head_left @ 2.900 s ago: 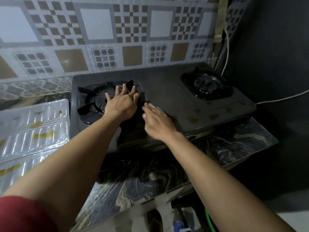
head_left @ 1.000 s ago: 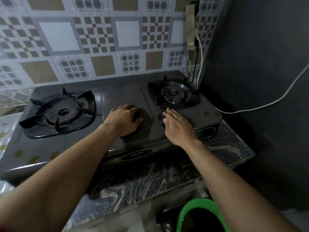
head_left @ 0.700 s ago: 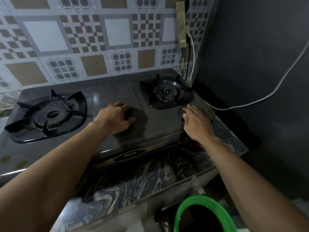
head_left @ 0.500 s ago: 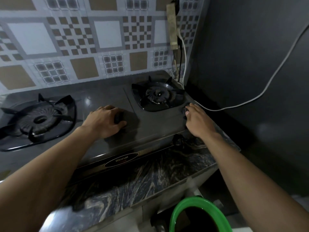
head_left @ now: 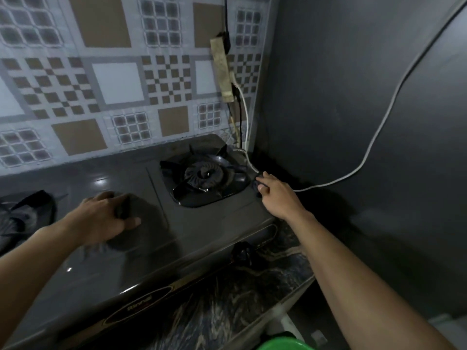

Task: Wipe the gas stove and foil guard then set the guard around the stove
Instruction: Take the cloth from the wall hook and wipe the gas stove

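Note:
The dark two-burner gas stove (head_left: 192,231) sits on a marbled counter (head_left: 227,304). My left hand (head_left: 103,218) lies on the stove's middle panel, fingers curled over a dark cloth (head_left: 141,223) pressed flat under it. My right hand (head_left: 275,195) is at the stove's far right edge beside the right burner (head_left: 206,174), with thumb and fingers pinched on a small dark piece of cloth (head_left: 256,185). Only part of the left burner (head_left: 22,213) shows at the frame's left edge. The foil guard is out of view.
A power strip (head_left: 222,69) hangs on the tiled wall behind the right burner, and a white cable (head_left: 379,127) runs from it across the dark side wall. A black knob (head_left: 243,251) is on the stove's front. A green basin rim (head_left: 283,344) shows below the counter.
My view has swung right, so the foil guard left the frame. My right hand slid from the stove's middle to its far right edge. My left hand stayed on the middle panel.

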### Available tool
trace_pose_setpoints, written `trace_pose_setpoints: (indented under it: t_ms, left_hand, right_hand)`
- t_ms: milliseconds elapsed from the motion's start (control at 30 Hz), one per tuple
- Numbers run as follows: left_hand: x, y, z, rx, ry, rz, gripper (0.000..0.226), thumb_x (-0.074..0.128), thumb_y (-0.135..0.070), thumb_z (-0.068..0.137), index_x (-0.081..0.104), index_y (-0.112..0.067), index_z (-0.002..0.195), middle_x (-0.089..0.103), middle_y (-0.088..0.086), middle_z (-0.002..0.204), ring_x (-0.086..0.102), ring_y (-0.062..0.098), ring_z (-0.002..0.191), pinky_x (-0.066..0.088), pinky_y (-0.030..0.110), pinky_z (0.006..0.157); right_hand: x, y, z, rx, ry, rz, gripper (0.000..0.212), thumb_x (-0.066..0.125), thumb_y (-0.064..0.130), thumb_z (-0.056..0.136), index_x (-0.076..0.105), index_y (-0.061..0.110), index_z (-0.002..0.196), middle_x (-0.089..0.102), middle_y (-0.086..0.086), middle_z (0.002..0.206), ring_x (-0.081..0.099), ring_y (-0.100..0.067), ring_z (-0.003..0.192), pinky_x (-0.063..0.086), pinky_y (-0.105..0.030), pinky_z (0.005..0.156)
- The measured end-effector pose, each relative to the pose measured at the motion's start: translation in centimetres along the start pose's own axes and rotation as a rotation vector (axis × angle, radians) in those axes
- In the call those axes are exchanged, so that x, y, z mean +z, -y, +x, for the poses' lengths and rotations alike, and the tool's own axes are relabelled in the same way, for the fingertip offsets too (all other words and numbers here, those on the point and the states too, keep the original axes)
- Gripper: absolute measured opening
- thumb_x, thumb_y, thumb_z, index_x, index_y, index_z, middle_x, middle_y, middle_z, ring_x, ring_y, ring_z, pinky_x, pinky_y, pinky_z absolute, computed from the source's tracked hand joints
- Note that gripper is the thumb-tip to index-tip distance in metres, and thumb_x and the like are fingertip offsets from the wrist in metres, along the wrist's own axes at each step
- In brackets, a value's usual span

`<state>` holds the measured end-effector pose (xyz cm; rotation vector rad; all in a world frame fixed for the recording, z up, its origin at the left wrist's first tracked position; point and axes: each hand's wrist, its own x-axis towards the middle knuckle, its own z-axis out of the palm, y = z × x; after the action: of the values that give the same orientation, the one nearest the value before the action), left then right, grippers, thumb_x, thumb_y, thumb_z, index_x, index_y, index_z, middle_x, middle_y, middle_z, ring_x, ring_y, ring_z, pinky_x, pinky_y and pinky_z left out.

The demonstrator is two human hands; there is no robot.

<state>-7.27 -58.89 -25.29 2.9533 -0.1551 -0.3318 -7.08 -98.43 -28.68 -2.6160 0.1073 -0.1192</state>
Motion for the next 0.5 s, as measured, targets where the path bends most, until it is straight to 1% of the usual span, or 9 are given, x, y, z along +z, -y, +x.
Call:
trace_pose_setpoints:
  t_ms: [67, 167, 300, 367, 433, 500]
  left_hand:
    - [0.0, 0.2, 0.4, -0.001, 0.013, -0.021, 0.084, 0.063, -0.068, 0.078, 0.04, -0.028, 0.148, 0.048, 0.006, 0.141, 0.051, 0.033, 0.126, 0.039, 0.039, 0.108]
    - [0.2, 0.6, 1.2, -0.02, 0.016, -0.001, 0.086, 0.064, -0.067, 0.078, 0.036, -0.03, 0.151, 0.042, 0.003, 0.149, 0.047, 0.031, 0.131, 0.036, 0.038, 0.111]
    - [1.4, 1.6, 2.0, -0.019, -0.01, 0.021, 0.094, 0.058, -0.076, 0.073, 0.033, -0.033, 0.153, 0.036, -0.001, 0.156, 0.044, 0.03, 0.136, 0.034, 0.041, 0.115]
    - [2.1, 2.4, 2.4, -0.023, -0.04, 0.026, 0.103, 0.049, -0.086, 0.065, 0.034, -0.033, 0.152, 0.037, 0.0, 0.156, 0.042, 0.031, 0.138, 0.033, 0.043, 0.116]
    - [2.6, 3.1, 2.8, -0.026, -0.059, 0.04, 0.115, 0.034, -0.098, 0.054, 0.035, -0.037, 0.151, 0.04, -0.002, 0.155, 0.042, 0.032, 0.137, 0.036, 0.046, 0.114]
    - [3.2, 3.9, 3.1, -0.025, -0.073, 0.055, 0.117, 0.024, -0.103, 0.05, 0.034, -0.043, 0.15, 0.04, -0.004, 0.155, 0.043, 0.031, 0.137, 0.04, 0.048, 0.111]
  right_hand:
    - [-0.2, -0.4, 1.4, 0.004, 0.041, 0.039, 0.041, 0.041, 0.024, 0.104, 0.05, 0.019, 0.143, 0.031, 0.002, 0.159, 0.027, -0.017, 0.146, 0.02, -0.025, 0.115]
    - [-0.4, -0.5, 3.7, 0.007, 0.104, 0.098, 0.041, 0.039, 0.028, 0.104, 0.047, 0.024, 0.145, 0.029, 0.007, 0.16, 0.028, -0.019, 0.146, 0.022, -0.03, 0.115]
    - [-0.2, -0.7, 6.9, 0.002, 0.16, 0.202, 0.04, 0.041, 0.028, 0.103, 0.05, 0.028, 0.142, 0.032, 0.006, 0.158, 0.03, -0.017, 0.145, 0.023, -0.027, 0.112]
    - [0.1, -0.9, 8.6, -0.004, 0.189, 0.247, 0.039, 0.042, 0.029, 0.103, 0.053, 0.03, 0.14, 0.037, 0.005, 0.155, 0.033, -0.017, 0.143, 0.025, -0.026, 0.111]
    - [0.1, -0.9, 10.6, -0.02, 0.231, 0.255, 0.037, 0.043, 0.026, 0.103, 0.054, 0.029, 0.139, 0.042, 0.003, 0.152, 0.036, -0.017, 0.141, 0.027, -0.025, 0.108]
    - [0.1, -0.6, 12.7, -0.024, 0.283, 0.296, 0.036, 0.044, 0.023, 0.104, 0.056, 0.028, 0.137, 0.045, 0.002, 0.151, 0.038, -0.016, 0.139, 0.028, -0.028, 0.112]
